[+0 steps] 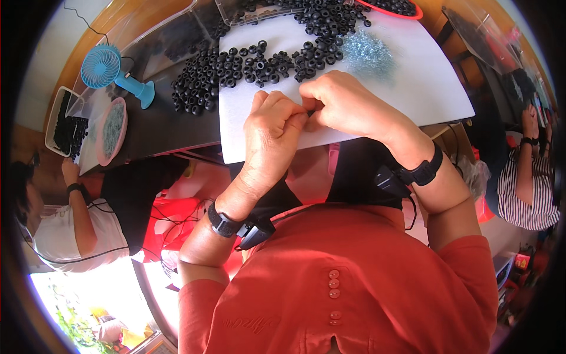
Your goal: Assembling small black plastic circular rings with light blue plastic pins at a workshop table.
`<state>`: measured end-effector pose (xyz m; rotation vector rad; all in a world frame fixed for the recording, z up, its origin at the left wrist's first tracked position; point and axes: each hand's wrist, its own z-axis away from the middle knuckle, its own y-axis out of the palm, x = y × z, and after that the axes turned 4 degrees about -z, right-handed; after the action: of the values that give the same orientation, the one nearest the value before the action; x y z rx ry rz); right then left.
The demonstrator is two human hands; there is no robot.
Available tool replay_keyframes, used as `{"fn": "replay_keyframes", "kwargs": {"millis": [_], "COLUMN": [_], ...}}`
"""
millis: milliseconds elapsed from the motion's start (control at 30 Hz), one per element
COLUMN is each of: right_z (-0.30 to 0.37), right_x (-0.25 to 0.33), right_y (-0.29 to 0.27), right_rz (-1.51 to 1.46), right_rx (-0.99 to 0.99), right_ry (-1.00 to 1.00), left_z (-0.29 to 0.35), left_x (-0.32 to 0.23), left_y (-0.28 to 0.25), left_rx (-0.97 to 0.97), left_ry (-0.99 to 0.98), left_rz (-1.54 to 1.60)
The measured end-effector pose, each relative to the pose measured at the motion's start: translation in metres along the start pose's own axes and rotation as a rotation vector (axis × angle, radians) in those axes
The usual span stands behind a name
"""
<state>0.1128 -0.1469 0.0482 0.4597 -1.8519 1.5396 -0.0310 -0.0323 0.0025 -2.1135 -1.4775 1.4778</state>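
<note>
My left hand (272, 125) and my right hand (348, 105) meet above the front part of a white sheet (421, 88). Both are closed, thumbs and fingertips pinched together at the same spot. A dark bit shows between the fingertips, too small and covered to name. Just beyond the hands lie many small black round parts with holes (197, 82), some loose on the sheet, some heaped to its left. Behind my right hand rests a pile of thin, clear bluish pieces (368, 53).
A blue desk fan (101, 66) stands on the dark table (153, 127) at the left, near a pink bowl (112, 133) of clear pieces. A red tray (413, 13) of black parts sits at the far edge. Co-workers sit left (88, 233) and right (527, 189).
</note>
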Motion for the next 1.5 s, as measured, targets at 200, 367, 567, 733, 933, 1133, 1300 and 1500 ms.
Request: {"fn": "replay_keyframes", "kwargs": {"millis": [200, 367, 567, 733, 933, 1133, 1300, 1500], "right_z": [-0.004, 0.001, -0.009, -0.013, 0.009, 0.028, 0.033, 0.042], "right_x": [-0.007, -0.009, -0.006, -0.014, -0.029, -0.026, -0.037, -0.034], "right_y": [0.003, -0.003, -0.007, -0.012, 0.005, 0.032, 0.04, 0.038], "right_rz": [0.016, -0.033, -0.037, -0.202, -0.336, -0.123, 0.011, 0.012], "right_rx": [-0.028, -0.024, 0.033, 0.082, -0.143, -0.457, -0.564, -0.585], "right_ry": [0.025, 0.06, 0.153, 0.187, 0.087, -0.1, -0.308, -0.341], "left_z": [0.0, -0.002, -0.003, -0.002, -0.004, 0.005, 0.006, -0.003], "left_x": [0.0, -0.001, 0.001, 0.002, 0.001, 0.012, 0.008, 0.005], "left_y": [-0.002, -0.002, 0.002, 0.002, 0.001, 0.006, 0.004, -0.007], "left_rx": [-0.006, 0.04, 0.03, 0.036, 0.018, -0.004, 0.036, 0.154], "left_ry": [0.031, 0.073, -0.014, -0.128, -0.169, -0.101, -0.143, -0.128], "left_rz": [0.056, 0.031, 0.097, 0.17, 0.23, 0.244, 0.222, 0.191]}}
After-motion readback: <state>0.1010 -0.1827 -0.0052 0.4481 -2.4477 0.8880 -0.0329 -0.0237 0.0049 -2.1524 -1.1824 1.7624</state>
